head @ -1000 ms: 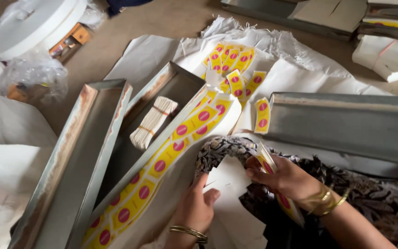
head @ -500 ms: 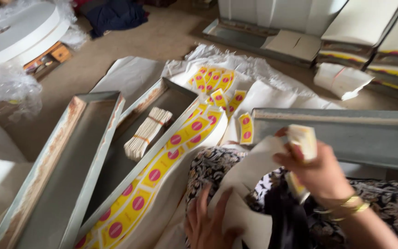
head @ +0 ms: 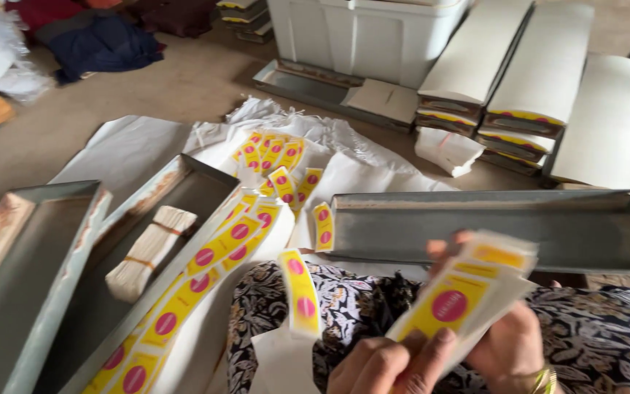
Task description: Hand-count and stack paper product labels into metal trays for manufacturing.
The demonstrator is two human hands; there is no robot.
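Note:
My left hand [head: 391, 361] and my right hand [head: 508, 350] meet at the bottom of the view, both holding a small stack of yellow paper wrappers [head: 461, 299] with pink round marks, blurred by motion. A gold bangle [head: 545, 379] sits on my right wrist. One loose yellow wrapper [head: 300, 292] lies on my patterned dark garment [head: 607, 328]. A long row of the same wrappers [head: 213, 255] drapes over the edge of a grey metal tray [head: 184, 190], and a tied bundle of pale sticks [head: 147, 252] rests in that tray.
Another grey tray [head: 23, 277] lies at the left and a long one [head: 563, 233] just beyond my hands. Loose wrappers [head: 271, 157] lie on white paper sheets. Long white boxes [head: 519, 73], a white plastic bin [head: 366, 36] and dark clothes [head: 103, 44] stand farther back.
My left hand has come up from the white paper to join my right hand on the wrapper stack. The view has tilted up, showing more of the boxes and bin.

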